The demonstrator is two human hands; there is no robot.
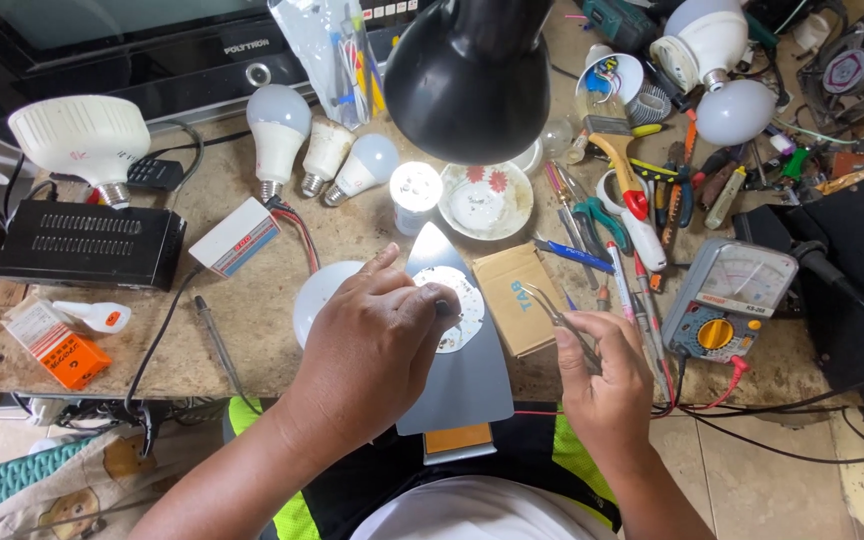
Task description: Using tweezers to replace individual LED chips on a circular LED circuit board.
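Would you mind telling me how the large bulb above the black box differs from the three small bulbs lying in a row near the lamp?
The large bulb has a wide, flattened, ribbed-looking head; each of the small bulbs is slimmer with a smooth dome. The large bulb lies alone beside the black box; the small bulbs lie side by side. All are white with metal screw bases pointing toward the person.

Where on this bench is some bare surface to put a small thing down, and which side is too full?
Bare patches: the stone top between the black box and the left hand, crossed only by a soldering iron; also the front right edge below the multimeter. Crowded: the right back, with pliers and screwdrivers, and around the bulbs.
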